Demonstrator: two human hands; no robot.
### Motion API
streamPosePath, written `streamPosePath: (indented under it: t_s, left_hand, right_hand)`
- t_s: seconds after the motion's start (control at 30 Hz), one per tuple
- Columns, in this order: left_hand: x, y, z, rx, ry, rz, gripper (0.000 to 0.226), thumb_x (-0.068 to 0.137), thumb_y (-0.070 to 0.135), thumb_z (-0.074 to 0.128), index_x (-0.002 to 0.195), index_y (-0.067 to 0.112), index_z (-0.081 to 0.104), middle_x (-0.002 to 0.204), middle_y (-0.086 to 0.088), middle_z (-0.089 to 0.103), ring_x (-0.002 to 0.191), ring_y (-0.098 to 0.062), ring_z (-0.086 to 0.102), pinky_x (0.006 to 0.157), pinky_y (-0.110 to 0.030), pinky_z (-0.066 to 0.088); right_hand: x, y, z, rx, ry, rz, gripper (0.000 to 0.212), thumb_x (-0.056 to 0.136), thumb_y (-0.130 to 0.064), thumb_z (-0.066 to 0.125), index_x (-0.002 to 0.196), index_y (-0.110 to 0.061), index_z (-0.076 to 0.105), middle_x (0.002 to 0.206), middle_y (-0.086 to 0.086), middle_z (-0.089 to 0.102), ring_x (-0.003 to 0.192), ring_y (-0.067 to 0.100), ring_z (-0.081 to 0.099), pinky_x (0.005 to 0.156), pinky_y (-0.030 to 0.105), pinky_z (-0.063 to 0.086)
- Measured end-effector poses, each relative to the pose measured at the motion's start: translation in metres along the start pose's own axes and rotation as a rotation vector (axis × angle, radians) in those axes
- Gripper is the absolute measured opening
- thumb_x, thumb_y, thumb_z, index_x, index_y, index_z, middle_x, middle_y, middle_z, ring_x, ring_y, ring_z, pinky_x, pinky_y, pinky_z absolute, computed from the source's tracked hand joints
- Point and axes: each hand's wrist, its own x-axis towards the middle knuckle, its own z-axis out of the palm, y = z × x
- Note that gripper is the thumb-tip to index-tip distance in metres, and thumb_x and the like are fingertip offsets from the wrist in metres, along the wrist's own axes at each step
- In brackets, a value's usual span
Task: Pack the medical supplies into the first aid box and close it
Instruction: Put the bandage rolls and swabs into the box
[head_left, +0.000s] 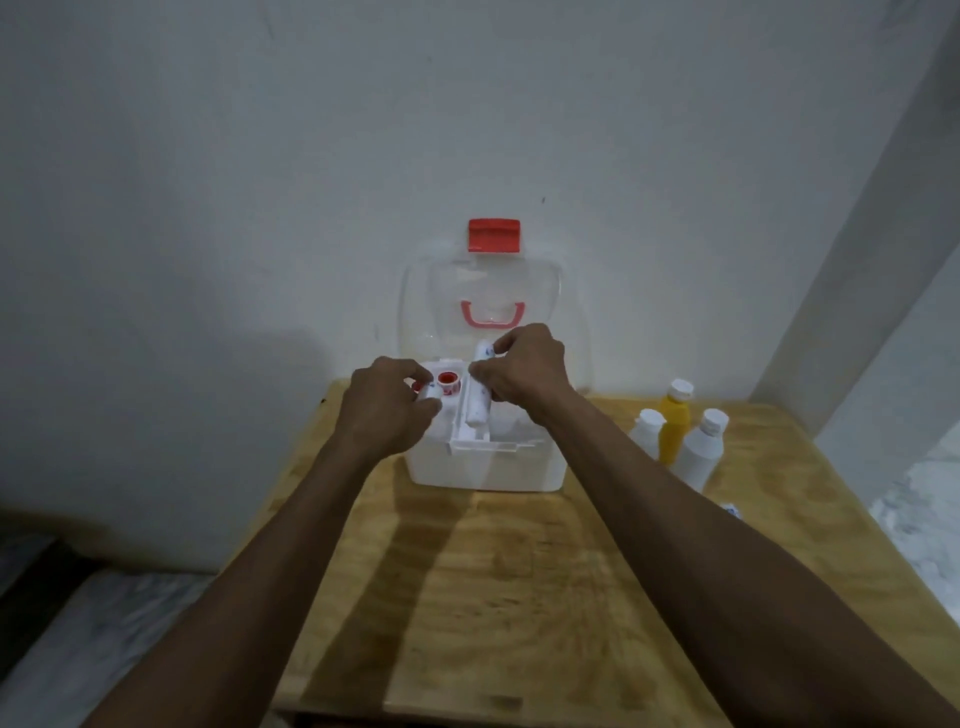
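A white first aid box (485, 470) stands open at the back of the wooden table, its clear lid (480, 296) with a red latch (493, 235) leaning up against the wall. My left hand (387, 402) holds a small white roll (430, 397) over the box's left side, next to a red-and-white tape roll (447, 382). My right hand (524, 371) grips a white bandage roll (480, 387) that lies along the tray's middle compartment. Part of the box's inside is hidden by both hands.
Right of the box stand two white bottles (701, 449) (647, 428) and a yellow bottle (675, 423). A small white item (731, 510) peeks out past my right forearm. The wooden table (519, 597) meets the wall behind and drops off at the right edge.
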Motion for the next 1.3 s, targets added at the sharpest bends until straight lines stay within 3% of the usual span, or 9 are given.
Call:
streamPosePath:
  t_s: [0.17,0.3,0.47,0.63,0.77,1.1,1.17,1.3]
  left_hand:
    - [0.007,-0.001,0.012,0.106,-0.059,0.031,0.040,0.082,0.028,0.074,0.120,0.018,0.070,0.117,-0.006,0.072,0.093,-0.021,0.069,0.076,-0.028,0.051]
    - [0.008,-0.001,0.015,0.187,-0.043,0.032,0.043,0.079,0.032,0.078,0.119,0.017,0.070,0.117,-0.006,0.072,0.094,-0.025,0.070,0.082,-0.034,0.052]
    - [0.009,-0.001,0.018,0.210,-0.023,0.023,0.040,0.079,0.034,0.078,0.114,0.015,0.073,0.110,-0.007,0.074,0.090,-0.024,0.070,0.074,-0.028,0.045]
    - [0.008,-0.004,0.022,0.192,-0.019,0.025,0.039,0.081,0.033,0.076,0.114,0.012,0.073,0.111,-0.008,0.074,0.088,-0.024,0.071,0.075,-0.028,0.048]
    - [0.005,-0.006,0.021,0.176,-0.002,0.040,0.044,0.079,0.037,0.077,0.115,0.012,0.072,0.112,-0.010,0.073,0.092,-0.026,0.070,0.083,-0.036,0.056]
    - [-0.027,0.013,0.001,0.099,0.115,0.119,0.041,0.084,0.037,0.073,0.116,0.011,0.071,0.111,-0.010,0.073,0.094,-0.027,0.069,0.084,-0.040,0.056]
    - [-0.037,0.021,-0.001,0.062,0.139,0.139,0.039,0.084,0.037,0.073,0.114,0.012,0.072,0.107,-0.008,0.075,0.093,-0.025,0.069,0.082,-0.034,0.054]
    - [-0.063,0.042,0.007,-0.025,0.154,0.190,0.037,0.082,0.040,0.072,0.107,0.013,0.075,0.093,-0.002,0.076,0.086,-0.017,0.070,0.078,-0.025,0.046]
  right_hand:
    - [0.008,0.009,0.015,-0.082,-0.049,0.008,0.027,0.076,-0.019,0.080,0.095,-0.005,0.066,0.080,0.008,0.065,0.075,0.022,0.069,0.073,0.028,0.059]
    - [0.007,0.016,0.017,-0.149,-0.057,-0.022,0.029,0.078,-0.014,0.079,0.100,-0.005,0.063,0.086,0.007,0.060,0.078,0.022,0.066,0.067,0.023,0.052]
    - [0.004,0.021,0.014,-0.122,-0.068,-0.019,0.035,0.077,-0.017,0.082,0.103,-0.004,0.062,0.094,0.010,0.064,0.082,0.026,0.070,0.081,0.036,0.060]
    - [0.003,0.020,0.011,-0.106,-0.057,-0.030,0.039,0.076,-0.018,0.083,0.108,-0.003,0.065,0.103,0.012,0.068,0.086,0.028,0.071,0.084,0.039,0.060]
    - [0.000,0.020,0.007,-0.097,-0.044,-0.039,0.039,0.076,-0.017,0.082,0.109,-0.003,0.066,0.106,0.014,0.070,0.089,0.029,0.071,0.085,0.040,0.060]
    - [-0.026,0.017,-0.025,-0.015,-0.038,-0.053,0.040,0.076,-0.020,0.081,0.110,-0.006,0.066,0.107,0.015,0.069,0.098,0.033,0.068,0.086,0.046,0.058]
    - [-0.037,0.020,-0.038,-0.002,-0.031,-0.065,0.037,0.075,-0.024,0.080,0.107,-0.010,0.067,0.103,0.013,0.069,0.093,0.032,0.070,0.084,0.045,0.059]
    - [-0.074,0.032,-0.082,0.077,-0.015,-0.062,0.027,0.078,-0.019,0.079,0.101,-0.008,0.069,0.076,0.011,0.074,0.060,0.018,0.073,0.064,0.035,0.063]
